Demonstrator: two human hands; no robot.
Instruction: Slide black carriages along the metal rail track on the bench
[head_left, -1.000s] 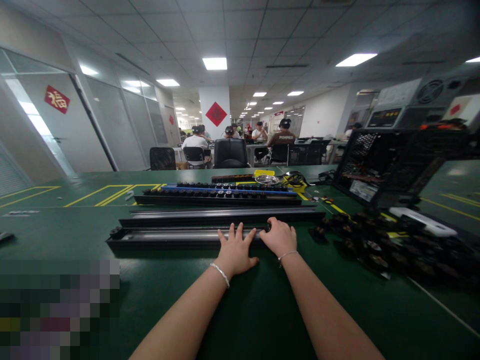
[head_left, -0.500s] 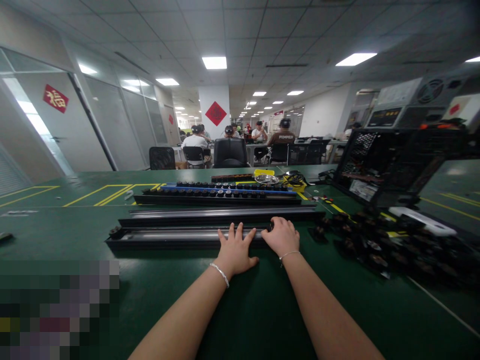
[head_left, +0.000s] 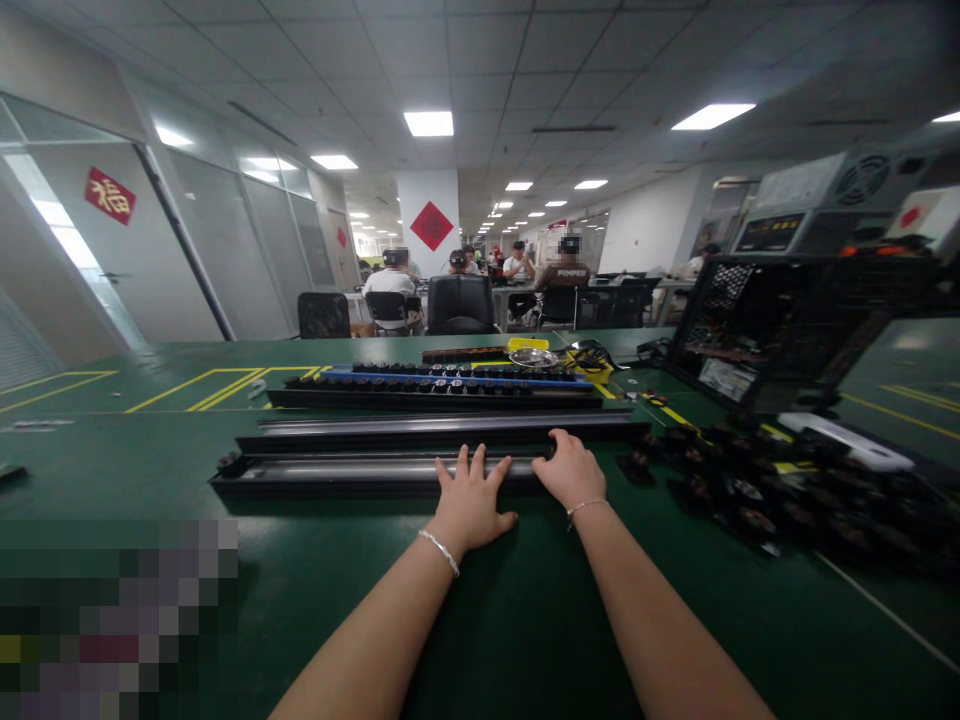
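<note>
Two hands are being rested on the near black rail (head_left: 337, 473). The left hand (head_left: 471, 503) is being held open flat, the right hand (head_left: 574, 468) curled gripping it.

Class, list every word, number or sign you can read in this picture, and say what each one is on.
"福", gold on the red sign on the pale wall panel at the left.
"PUMPER", as far as it reads, on a seated person's brown shirt.
Red diamond on the white pillar: character too blurred.
Machine panel and label in the black crate: too small to read.
</note>
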